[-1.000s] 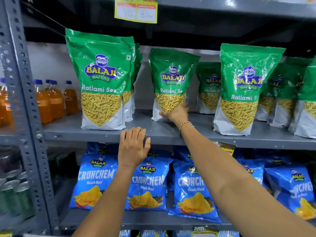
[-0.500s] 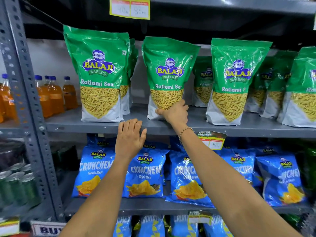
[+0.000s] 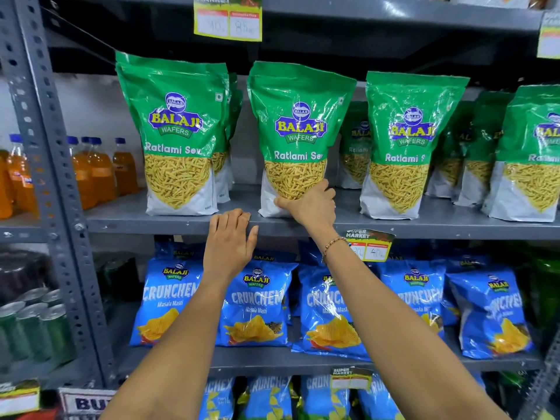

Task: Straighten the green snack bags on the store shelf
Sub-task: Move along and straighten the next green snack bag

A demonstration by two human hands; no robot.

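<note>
On the grey shelf (image 3: 127, 218), the middle green bag (image 3: 295, 137) now stands at the front edge in line with its neighbours; 1 second ago it sat further back and looked smaller, with the bag at its 3 o'clock well ahead of it. The right hand (image 3: 313, 207) has come forward with it and is clamped on the bag's lower right corner, thumb across the white base, fingers (image 3: 325, 189) wrapped around the side. A bracelet (image 3: 333, 245) sits on that wrist. The left hand (image 3: 230, 241) stays where it was, flat against the shelf lip at the bag's 7 o'clock, fingers close together and resting on the edge, holding nothing.

The held bag is upright, its clear window full of yellow sev. At its 9 o'clock stands the left green bag (image 3: 178, 134), upright with more bags stacked behind it. At 3 o'clock the right green bag (image 3: 406, 147) stands upright, apart from the held one, and in the gap between them a rear green bag (image 3: 354, 147) shows further back. At the far right, another green bag (image 3: 533, 159) is cut by the frame edge.

Orange drink bottles (image 3: 100, 174) stand at 9 o'clock beyond the perforated upright (image 3: 45, 177). On the shelf below, at 6 o'clock, blue chip bags (image 3: 257, 304) lean in a row, partly hidden by both forearms. A yellow price tag (image 3: 369, 245) hangs from the shelf lip beside the right wrist, and another price tag (image 3: 228, 21) hangs at 12 o'clock. Green cans (image 3: 33, 328) sit at 8 o'clock.
</note>
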